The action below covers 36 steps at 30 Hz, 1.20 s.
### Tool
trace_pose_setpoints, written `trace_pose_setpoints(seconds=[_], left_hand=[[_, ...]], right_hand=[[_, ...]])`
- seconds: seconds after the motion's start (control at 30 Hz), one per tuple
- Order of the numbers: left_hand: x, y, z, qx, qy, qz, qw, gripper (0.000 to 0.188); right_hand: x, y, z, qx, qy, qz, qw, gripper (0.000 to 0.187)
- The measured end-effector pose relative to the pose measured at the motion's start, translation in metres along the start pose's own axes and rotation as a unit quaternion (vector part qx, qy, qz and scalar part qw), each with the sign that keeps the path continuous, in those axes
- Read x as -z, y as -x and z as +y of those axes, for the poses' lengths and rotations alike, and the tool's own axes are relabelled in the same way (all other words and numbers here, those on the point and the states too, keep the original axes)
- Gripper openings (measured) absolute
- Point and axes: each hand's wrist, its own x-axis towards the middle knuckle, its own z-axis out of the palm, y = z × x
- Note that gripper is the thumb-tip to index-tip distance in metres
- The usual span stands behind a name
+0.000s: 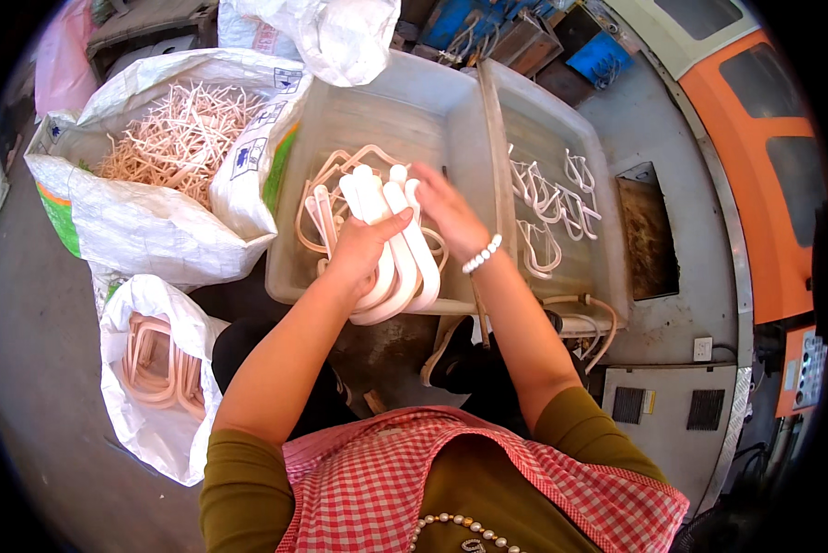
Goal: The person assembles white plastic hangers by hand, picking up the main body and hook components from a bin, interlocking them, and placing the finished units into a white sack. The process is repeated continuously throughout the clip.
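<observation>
My left hand is closed around a bundle of thick, pale pink bent plastic pieces, its thumb lying across the front. The pieces stand side by side, rounded ends up and curved bends toward me. My right hand is at the bundle's right side, fingers stretched out and slightly blurred. Whether its fingertips touch the pieces is hard to make out. Below the bundle, more pink looped pieces lie in a translucent plastic tub, partly hidden by my hands.
A second tub on the right holds several white looped pieces. To the left stand a woven sack of thin pink scraps and a smaller white bag with looped pieces. An orange machine and a hose are at the right.
</observation>
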Motion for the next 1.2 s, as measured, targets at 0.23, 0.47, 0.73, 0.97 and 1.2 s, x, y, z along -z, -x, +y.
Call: trace_pose_setpoints(seconds=[0.23, 0.47, 0.73, 0.97, 1.2], left_hand=[[-0.010, 0.007, -0.012, 0.064, -0.037, -0.022, 0.997, 0.034], [-0.007, 0.010, -0.015, 0.136, -0.068, -0.055, 0.987, 0.025], [-0.012, 0.008, -0.033, 0.103, -0.095, -0.025, 0.990, 0.034], [-0.009, 0.019, -0.023, 0.121, -0.058, -0.035, 0.990, 0.031], [-0.008, 0.017, -0.017, 0.151, 0.103, -0.089, 0.979, 0.031]], right_hand=[[-0.007, 0.072, 0.025, -0.158, -0.247, -0.125, 0.948, 0.055], [0.025, 0.103, 0.028, -0.177, -0.242, -0.023, 0.954, 0.032], [0.029, 0.129, 0.011, -0.176, -0.098, 0.030, 0.979, 0.023], [0.057, 0.153, -0.008, -0.139, -0.131, 0.074, 0.979, 0.019], [0.081, 0.168, -0.037, 0.290, 0.574, -0.082, 0.761, 0.035]])
